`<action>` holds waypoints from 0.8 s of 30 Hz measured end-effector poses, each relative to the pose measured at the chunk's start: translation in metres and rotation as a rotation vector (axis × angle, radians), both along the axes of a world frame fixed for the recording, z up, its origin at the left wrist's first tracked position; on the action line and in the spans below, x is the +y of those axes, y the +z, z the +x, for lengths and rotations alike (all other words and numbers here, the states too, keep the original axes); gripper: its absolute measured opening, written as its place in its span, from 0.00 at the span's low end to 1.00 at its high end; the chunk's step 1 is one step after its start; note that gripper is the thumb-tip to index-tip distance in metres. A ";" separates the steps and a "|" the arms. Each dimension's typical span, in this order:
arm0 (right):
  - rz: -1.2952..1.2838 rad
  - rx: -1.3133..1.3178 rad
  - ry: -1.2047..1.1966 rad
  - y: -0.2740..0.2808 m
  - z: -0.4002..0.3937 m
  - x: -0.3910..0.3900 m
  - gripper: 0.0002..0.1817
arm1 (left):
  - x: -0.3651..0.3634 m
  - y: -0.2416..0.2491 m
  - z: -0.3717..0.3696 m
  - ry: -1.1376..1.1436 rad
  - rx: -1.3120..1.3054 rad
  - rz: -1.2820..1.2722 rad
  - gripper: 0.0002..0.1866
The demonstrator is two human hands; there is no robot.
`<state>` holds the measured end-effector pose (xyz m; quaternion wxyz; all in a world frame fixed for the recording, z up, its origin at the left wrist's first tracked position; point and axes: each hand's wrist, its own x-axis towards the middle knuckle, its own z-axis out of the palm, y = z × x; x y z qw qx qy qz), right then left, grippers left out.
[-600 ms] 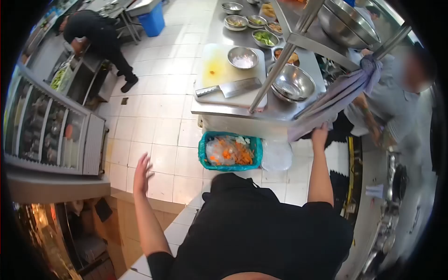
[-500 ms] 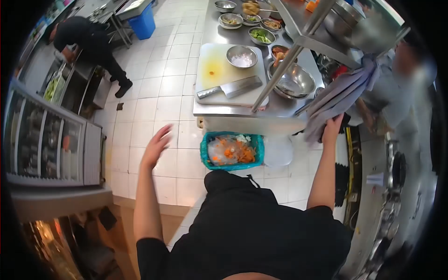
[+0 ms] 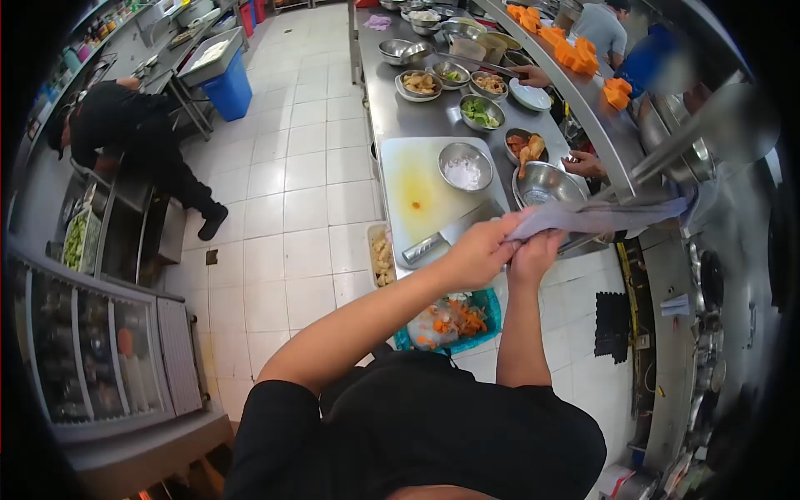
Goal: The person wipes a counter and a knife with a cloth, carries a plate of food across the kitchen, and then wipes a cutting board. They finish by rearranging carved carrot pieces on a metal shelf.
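Both my hands meet at the end of a grey-purple cloth (image 3: 600, 218), which stretches off to the right towards the shelf post. My left hand (image 3: 483, 250) is closed on the cloth, above the cleaver (image 3: 433, 247) and the near edge of the white cutting board (image 3: 417, 196). Beside it, my right hand (image 3: 535, 257) also grips the cloth, with its fingers wrapped round it. A metal bowl (image 3: 465, 167) holding something pale stands on the board. Just behind the cloth is a larger metal bowl (image 3: 550, 179), partly hidden.
Several bowls of food stand along the steel counter (image 3: 379, 92). Below its edge is a teal-lined bin (image 3: 493, 321) of scraps. Orange pieces (image 3: 575, 57) lie on the overhead shelf. A co-worker (image 3: 125, 125) bends at the left; another's hands (image 3: 586, 164) reach in from the right.
My left hand has come across from the open floor side to the cloth. My right hand has moved left, pulling the cloth out sideways. The view has shifted, showing more of the counter.
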<state>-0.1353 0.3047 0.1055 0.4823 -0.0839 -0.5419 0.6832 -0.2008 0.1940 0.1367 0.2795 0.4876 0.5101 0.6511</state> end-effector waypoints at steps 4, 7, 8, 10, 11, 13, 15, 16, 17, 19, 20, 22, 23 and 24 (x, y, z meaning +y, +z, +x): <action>-0.050 -0.044 -0.323 0.019 -0.018 -0.013 0.11 | -0.003 0.001 -0.026 -0.081 0.195 -0.003 0.21; -0.045 -0.018 -0.537 0.022 -0.030 -0.025 0.11 | -0.019 0.004 -0.043 -0.262 0.197 -0.067 0.21; -0.099 -0.060 -0.589 0.024 -0.031 -0.030 0.10 | -0.026 0.001 -0.047 -0.291 0.205 -0.047 0.21; -0.174 -0.016 -0.663 0.025 -0.038 -0.038 0.09 | -0.045 -0.006 -0.057 -0.360 0.211 -0.026 0.22; -0.175 -0.011 -0.704 0.030 -0.040 -0.042 0.09 | -0.053 -0.010 -0.064 -0.298 0.258 0.103 0.21; -0.163 -0.093 -0.852 0.036 -0.034 -0.054 0.05 | -0.070 -0.010 -0.082 -0.296 0.283 0.230 0.20; -0.307 0.002 -0.863 0.021 -0.009 -0.057 0.05 | -0.080 -0.008 -0.115 -0.743 0.469 -0.155 0.21; -0.330 0.048 -0.851 0.019 0.008 -0.064 0.04 | -0.083 -0.012 -0.122 -0.786 0.454 -0.212 0.19; -0.352 0.094 -0.838 0.016 0.021 -0.074 0.03 | -0.085 -0.019 -0.125 -0.836 0.450 -0.217 0.19; -0.374 0.046 -0.989 0.019 0.024 -0.092 0.03 | -0.090 -0.036 -0.133 -0.927 0.559 -0.224 0.18; -0.384 0.006 -1.087 0.022 0.021 -0.096 0.03 | -0.092 -0.039 -0.140 -1.015 0.579 -0.297 0.18; -0.334 0.111 -0.817 -0.029 0.026 -0.084 0.05 | -0.098 -0.059 -0.166 -1.023 0.782 -0.349 0.19; -0.238 -0.285 -0.827 -0.048 -0.045 -0.106 0.14 | -0.091 -0.073 -0.201 -0.970 0.984 -0.388 0.19; -0.291 -0.593 -0.731 -0.038 -0.083 -0.114 0.24 | -0.089 -0.095 -0.230 -0.895 0.924 -0.458 0.19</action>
